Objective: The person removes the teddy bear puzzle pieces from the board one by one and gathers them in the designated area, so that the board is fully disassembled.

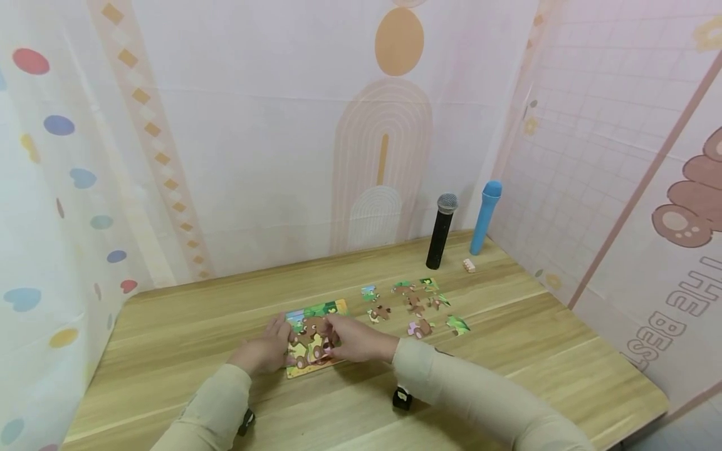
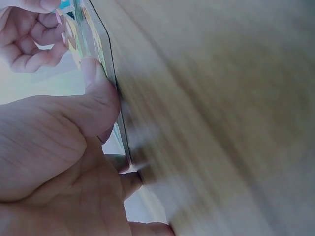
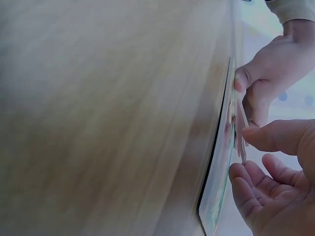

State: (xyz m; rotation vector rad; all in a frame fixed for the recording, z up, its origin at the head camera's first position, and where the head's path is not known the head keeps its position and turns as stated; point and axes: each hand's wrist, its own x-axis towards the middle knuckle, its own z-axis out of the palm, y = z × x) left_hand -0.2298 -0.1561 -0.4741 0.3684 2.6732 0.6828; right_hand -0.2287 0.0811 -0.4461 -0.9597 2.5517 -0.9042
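Observation:
A jigsaw puzzle board point(image 1: 341, 305) with a brown bear picture lies flat on the table between both hands. My left hand point(image 1: 265, 344) rests at its left side; in the left wrist view the thumb point(image 2: 96, 81) presses on the board's edge while other fingertips touch the table. Over the board's right part, my right hand point(image 1: 361, 341) pinches a thin puzzle piece point(image 3: 241, 128) between thumb and fingers. That piece looks tilted in the right wrist view, close above the board; its picture is mostly hidden. Several loose pieces, among them a green leafy one point(image 1: 458, 325), lie right of the board.
On the wooden table point(image 1: 197, 338), a black microphone point(image 1: 440, 235) and a blue microphone point(image 1: 484, 219) stand upright at the back right. A small pinkish-white block point(image 1: 469, 265) lies near them. Patterned curtains point(image 1: 254, 156) hang behind and beside the table.

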